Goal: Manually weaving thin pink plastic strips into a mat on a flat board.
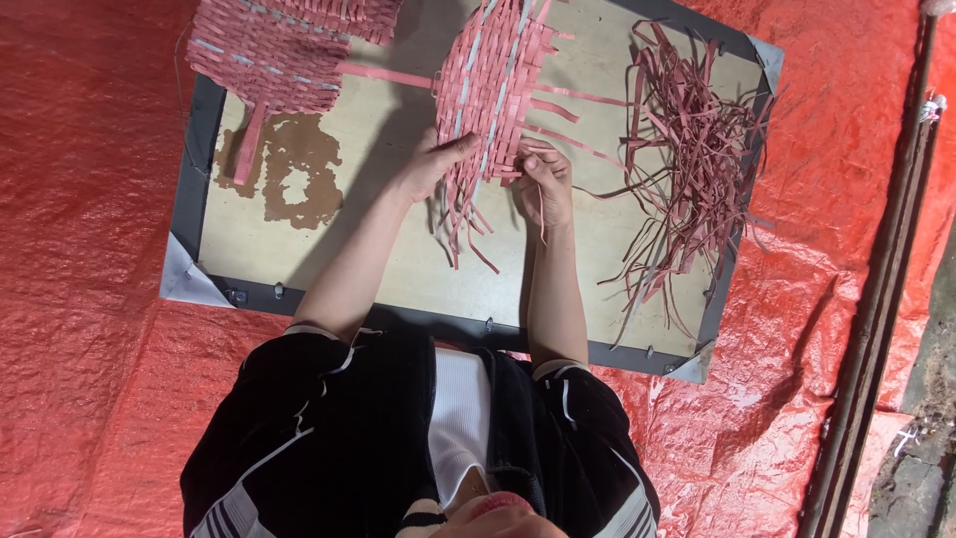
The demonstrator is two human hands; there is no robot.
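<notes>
**Bare board near the body, clutter at the far edge and right side**

The board [299,249] offers open surface along its near edge, between the two forearms and left of the left hand [430,164], apart from a brown stain [294,179] that lies flat. The woven mat [493,85] fills the middle, its loose ends trailing down between the left hand and the right hand [545,184]. A second woven piece [274,45] blocks the far left corner. A tangled heap of loose strips [687,159] covers the right side, spilling over the edge. Red tarp [90,249] surrounds the board, with a pole [881,279] lying along its right.
</notes>
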